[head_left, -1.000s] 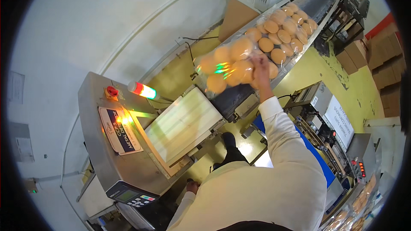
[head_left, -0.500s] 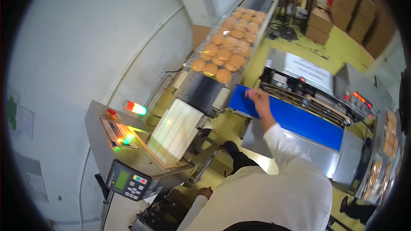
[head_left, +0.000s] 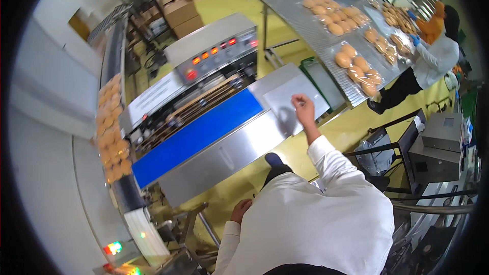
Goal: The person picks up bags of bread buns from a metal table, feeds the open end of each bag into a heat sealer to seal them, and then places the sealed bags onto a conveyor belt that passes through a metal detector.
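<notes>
My right hand (head_left: 305, 110) hovers above the bare steel plate (head_left: 293, 94) at the end of the sealing machine, its fingers curled in and no object visible in them. Low at my left side hangs my left hand (head_left: 241, 210), near the steel frame under the machine; its fingertips are partly hidden. A blue conveyor belt (head_left: 198, 137) runs in front of me along the sealing machine (head_left: 219, 46), which has red lit displays. Round buns in clear plastic bags (head_left: 110, 122) lie on the dark conveyor to the left.
At the right, a ribbed steel table (head_left: 295, 7) bears bagged buns (head_left: 359, 69). A co-worker (head_left: 435, 53) in white stands beside it; blue-gloved hands reach over its far end. Cardboard boxes (head_left: 181, 12) stand behind the machine. Dark metal frames (head_left: 402, 158) stand to my right.
The view has swung right, bringing the steel table and co-workers in. My right hand has gone from over the blue belt's left end to the steel plate beyond its right end.
</notes>
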The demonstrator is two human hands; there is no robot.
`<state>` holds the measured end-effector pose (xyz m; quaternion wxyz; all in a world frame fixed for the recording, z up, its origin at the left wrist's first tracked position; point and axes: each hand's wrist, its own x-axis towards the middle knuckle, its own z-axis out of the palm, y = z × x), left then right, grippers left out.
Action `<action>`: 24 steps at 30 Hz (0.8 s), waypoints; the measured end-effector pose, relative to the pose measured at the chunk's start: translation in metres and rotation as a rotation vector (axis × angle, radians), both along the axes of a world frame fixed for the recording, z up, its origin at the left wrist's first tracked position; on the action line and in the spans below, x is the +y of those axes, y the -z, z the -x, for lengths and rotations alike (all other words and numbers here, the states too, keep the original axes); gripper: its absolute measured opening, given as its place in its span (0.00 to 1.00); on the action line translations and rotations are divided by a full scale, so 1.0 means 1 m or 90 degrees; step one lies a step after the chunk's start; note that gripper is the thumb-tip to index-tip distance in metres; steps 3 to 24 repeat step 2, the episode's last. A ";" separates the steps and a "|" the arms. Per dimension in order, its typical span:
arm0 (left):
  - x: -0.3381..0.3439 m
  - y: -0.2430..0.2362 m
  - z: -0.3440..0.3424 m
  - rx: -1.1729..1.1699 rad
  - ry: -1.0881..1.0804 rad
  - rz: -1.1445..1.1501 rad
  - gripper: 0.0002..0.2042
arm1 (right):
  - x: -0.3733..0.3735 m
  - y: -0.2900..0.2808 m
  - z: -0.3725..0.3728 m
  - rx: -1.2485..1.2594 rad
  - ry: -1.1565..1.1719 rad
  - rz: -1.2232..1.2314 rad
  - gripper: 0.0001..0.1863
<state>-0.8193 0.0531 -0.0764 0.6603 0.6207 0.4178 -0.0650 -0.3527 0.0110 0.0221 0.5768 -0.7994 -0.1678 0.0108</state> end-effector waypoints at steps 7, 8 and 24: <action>0.004 -0.034 -0.079 -0.074 0.088 0.050 0.29 | -0.037 0.001 -0.079 -0.110 0.061 0.038 0.06; 0.004 -0.034 -0.079 -0.074 0.088 0.050 0.29 | -0.037 0.001 -0.079 -0.110 0.061 0.038 0.06; 0.004 -0.034 -0.079 -0.074 0.088 0.050 0.29 | -0.037 0.001 -0.079 -0.110 0.061 0.038 0.06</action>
